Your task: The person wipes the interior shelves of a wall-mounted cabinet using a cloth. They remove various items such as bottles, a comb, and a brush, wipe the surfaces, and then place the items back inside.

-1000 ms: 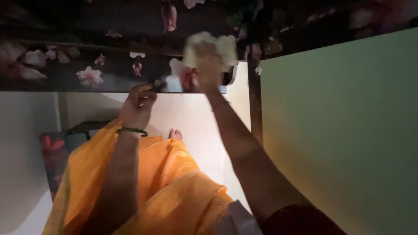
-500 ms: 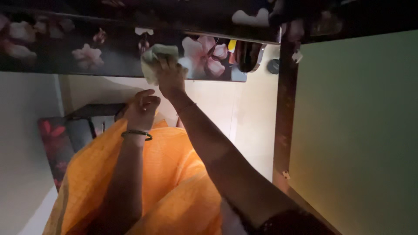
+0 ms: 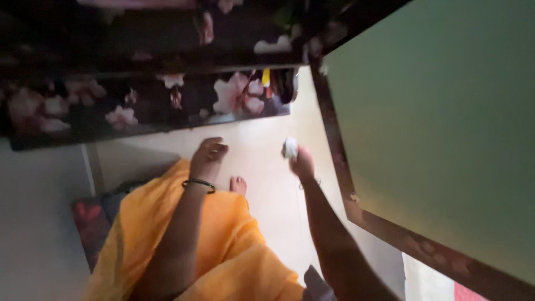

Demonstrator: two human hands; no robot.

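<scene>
Head view, looking down in dim light. The right hand (image 3: 302,163), just right of centre, is closed around a small pale cloth (image 3: 290,147) that protrudes from its top toward 12 o'clock; the cloth's folds and the individual fingers are too blurred to separate. The left hand (image 3: 207,158), at 9 o'clock from the right hand and well apart from it, hangs with fingers loosely curled and holds nothing; a dark bangle (image 3: 199,184) circles its wrist. Both forearms run toward 6 o'clock, where they are cut off by the lower frame edge. An orange garment (image 3: 234,245) fills the lower left, and one bare foot (image 3: 238,184) shows just past its hem on the pale floor (image 3: 262,134); the other foot is hidden. At 12 o'clock a dark panel with pink flower print (image 3: 139,106) crosses the frame, its upper part lost in shadow. At 3 o'clock a large pale green surface (image 3: 440,122) with a dark brown border (image 3: 334,145) is cut off by the right edge. A dark patterned object (image 3: 89,223) at 8 o'clock is hard to make out.
</scene>
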